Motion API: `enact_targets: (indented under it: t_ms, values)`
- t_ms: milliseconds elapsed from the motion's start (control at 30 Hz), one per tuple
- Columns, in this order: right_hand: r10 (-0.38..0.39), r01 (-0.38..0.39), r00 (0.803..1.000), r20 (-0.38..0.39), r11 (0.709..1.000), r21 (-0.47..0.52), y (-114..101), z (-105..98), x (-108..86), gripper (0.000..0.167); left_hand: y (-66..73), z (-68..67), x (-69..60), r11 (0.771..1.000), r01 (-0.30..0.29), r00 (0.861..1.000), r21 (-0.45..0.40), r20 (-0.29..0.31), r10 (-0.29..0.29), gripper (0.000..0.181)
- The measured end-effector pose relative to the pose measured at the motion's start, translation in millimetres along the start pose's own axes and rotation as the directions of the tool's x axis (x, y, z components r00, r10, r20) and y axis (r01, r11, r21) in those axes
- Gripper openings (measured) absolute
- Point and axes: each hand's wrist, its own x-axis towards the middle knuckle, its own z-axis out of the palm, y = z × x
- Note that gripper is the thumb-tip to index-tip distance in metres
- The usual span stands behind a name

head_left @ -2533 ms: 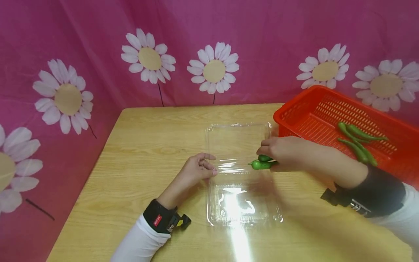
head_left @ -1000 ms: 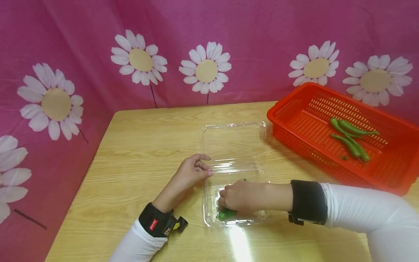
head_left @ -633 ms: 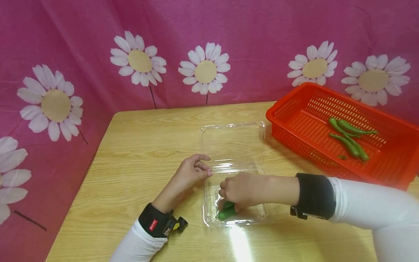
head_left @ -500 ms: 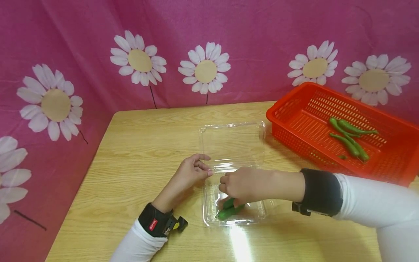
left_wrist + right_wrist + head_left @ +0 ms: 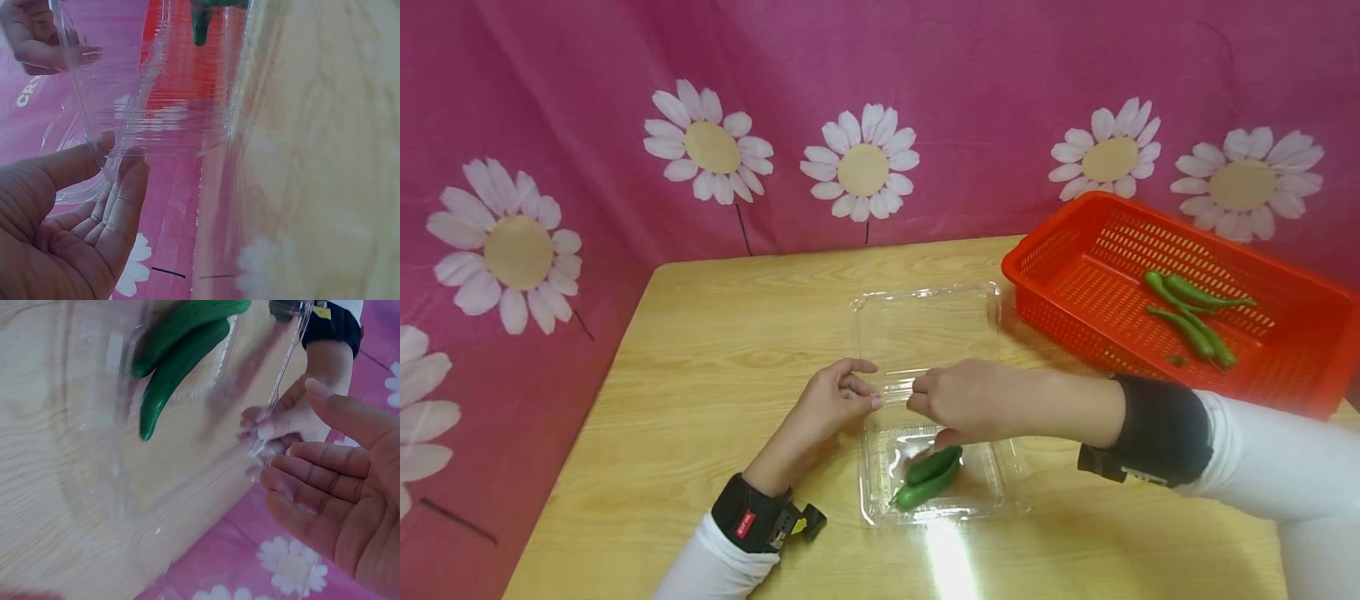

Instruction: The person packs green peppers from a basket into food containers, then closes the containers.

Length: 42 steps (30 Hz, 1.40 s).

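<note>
A clear plastic box [image 5: 867, 467] lies unfolded on the table, its lid half toward the back. Two green peppers [image 5: 928, 479] lie side by side in its near half; the right wrist view shows the same peppers [image 5: 181, 356] close up. My left hand [image 5: 831, 404] pinches the box's left edge near the fold, and in the left wrist view that hand [image 5: 81, 219] has thumb and fingertips on the thin rim. Above the near half, by the fold, is my right hand [image 5: 977, 400]; the right wrist view shows this hand [image 5: 344, 481] with relaxed fingers and nothing held.
A red perforated basket [image 5: 1075, 333] stands at the back right, with several green peppers [image 5: 1195, 321] inside. The wooden table [image 5: 722, 333] meets a pink flowered cloth [image 5: 775, 50] behind and at the left.
My right hand has carried two peppers from beside the basket into the box's near half and let go, then moved up and back from them. My left hand keeps its place at the edge.
</note>
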Motion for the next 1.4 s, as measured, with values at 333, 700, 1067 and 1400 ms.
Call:
enact_targets:
  t_ms: [333,700,1067,1400]
  values:
    - [0.193,-0.186,0.977,-0.089,0.979,0.086,34,4,-30.4,0.033,3.1,1.9,4.7,1.0,-0.013,1.0,0.02,0.016,0.013,0.05]
    - [0.362,-0.344,0.928,-0.086,0.922,0.178,70,5,-54.2,0.033,3.7,0.4,2.9,1.0,-0.006,1.0,0.011,0.003,0.006,0.05]
    - [0.439,-0.388,0.895,-0.077,0.852,0.352,106,6,-85.5,0.027,2.1,-0.5,2.0,0.999,0.005,1.0,0.032,-0.01,-0.005,0.05]
    - [0.57,-0.515,0.819,-0.071,0.783,0.348,154,26,-112.2,0.026,-0.3,0.3,0.3,1.0,0.01,1.0,0.028,-0.022,-0.009,0.049]
